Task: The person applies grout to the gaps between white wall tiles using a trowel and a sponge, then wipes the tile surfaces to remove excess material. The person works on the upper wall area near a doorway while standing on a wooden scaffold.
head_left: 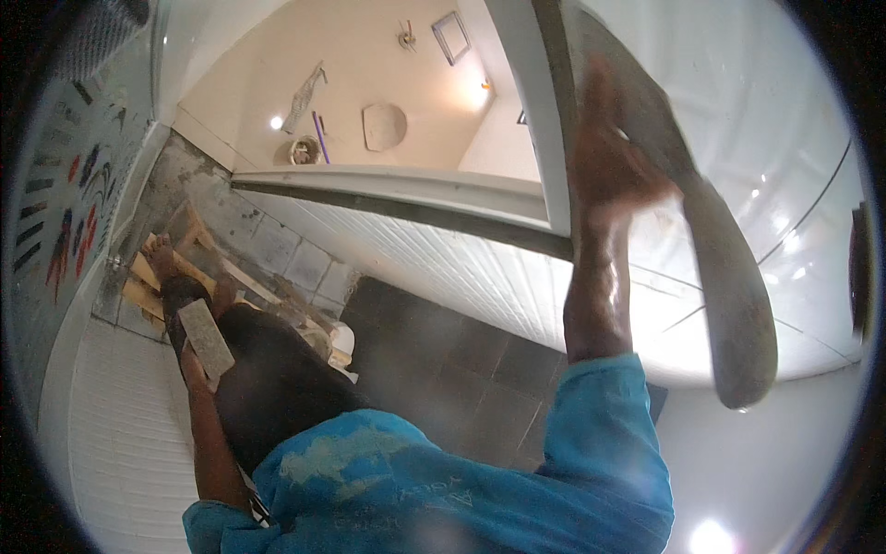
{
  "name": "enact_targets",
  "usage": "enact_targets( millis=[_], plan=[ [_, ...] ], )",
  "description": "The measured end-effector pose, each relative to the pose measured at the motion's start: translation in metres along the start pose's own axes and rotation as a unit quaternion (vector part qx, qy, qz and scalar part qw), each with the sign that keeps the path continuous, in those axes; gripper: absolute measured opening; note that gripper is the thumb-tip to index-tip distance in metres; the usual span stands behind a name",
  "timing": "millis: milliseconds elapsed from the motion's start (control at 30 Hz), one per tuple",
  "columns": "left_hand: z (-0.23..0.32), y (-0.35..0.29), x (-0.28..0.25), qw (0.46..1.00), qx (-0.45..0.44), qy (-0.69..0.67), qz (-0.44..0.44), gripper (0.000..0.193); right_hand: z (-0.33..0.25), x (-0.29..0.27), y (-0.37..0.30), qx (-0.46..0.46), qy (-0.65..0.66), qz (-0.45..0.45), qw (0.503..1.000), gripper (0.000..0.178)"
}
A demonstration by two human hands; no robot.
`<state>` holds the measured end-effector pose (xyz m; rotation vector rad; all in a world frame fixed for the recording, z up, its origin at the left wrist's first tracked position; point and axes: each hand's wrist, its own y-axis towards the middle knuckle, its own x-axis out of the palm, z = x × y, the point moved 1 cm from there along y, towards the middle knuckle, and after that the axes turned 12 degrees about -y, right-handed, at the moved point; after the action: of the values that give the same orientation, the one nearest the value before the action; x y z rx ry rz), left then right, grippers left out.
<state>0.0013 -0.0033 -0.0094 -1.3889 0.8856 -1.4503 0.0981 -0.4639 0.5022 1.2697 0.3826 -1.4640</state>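
Note:
My right hand (614, 171), raised at the upper right and smeared by motion, is closed around a long grey round-ended blade (734, 295) that looks like a plastering trowel. The blade lies close to the glossy white wall (784, 120), beside the upright edge of the opening's frame; its handle is hidden. Low on the left, my left hand (192, 367) is closed on a grey rectangular block (207, 342) next to my dark trouser leg. Most of its fingers are hidden behind the block.
A wooden support (148, 300) is under my bare foot. Ahead, a pale ledge (397, 185) borders an opening; beyond it stand a bucket (303, 150) and a purple stick (320, 137). Dark floor tiles (452, 360) lie below the ribbed white wall (415, 235).

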Motion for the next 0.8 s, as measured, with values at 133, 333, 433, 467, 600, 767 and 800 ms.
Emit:
enact_targets(
  millis=[133,333,433,467,600,767,800],
  plan=[
    [-0.007,0.018,-0.010,0.997,-0.029,-0.048,-0.054,0.042,-0.007,-0.017,0.003,-0.103,-0.160,0.065,0.980,0.023],
    [-0.006,0.014,-0.013,0.999,0.003,-0.038,-0.035,0.036,-0.008,-0.017,0.001,-0.075,-0.060,0.093,0.991,0.017],
    [-0.005,0.018,-0.017,0.999,0.022,0.032,-0.028,0.036,-0.007,-0.019,-0.006,0.038,-0.100,-0.034,0.994,0.026],
    [-0.004,0.017,-0.016,0.997,0.004,0.082,-0.011,0.036,-0.004,-0.012,-0.003,-0.031,-0.187,0.012,0.982,0.024],
    [0.002,-0.002,0.007,0.998,-0.028,-0.063,0.013,0.040,-0.001,-0.010,-0.001,-0.125,-0.235,0.082,0.960,0.024],
    [0.018,-0.024,0.034,0.991,-0.069,-0.039,0.106,0.043,0.019,-0.013,-0.016,-0.100,-0.186,0.062,0.976,0.025],
    [0.021,-0.024,0.037,0.992,-0.069,-0.039,0.095,0.043,0.021,-0.017,-0.017,-0.075,-0.094,0.075,0.990,0.025]
  ],
)
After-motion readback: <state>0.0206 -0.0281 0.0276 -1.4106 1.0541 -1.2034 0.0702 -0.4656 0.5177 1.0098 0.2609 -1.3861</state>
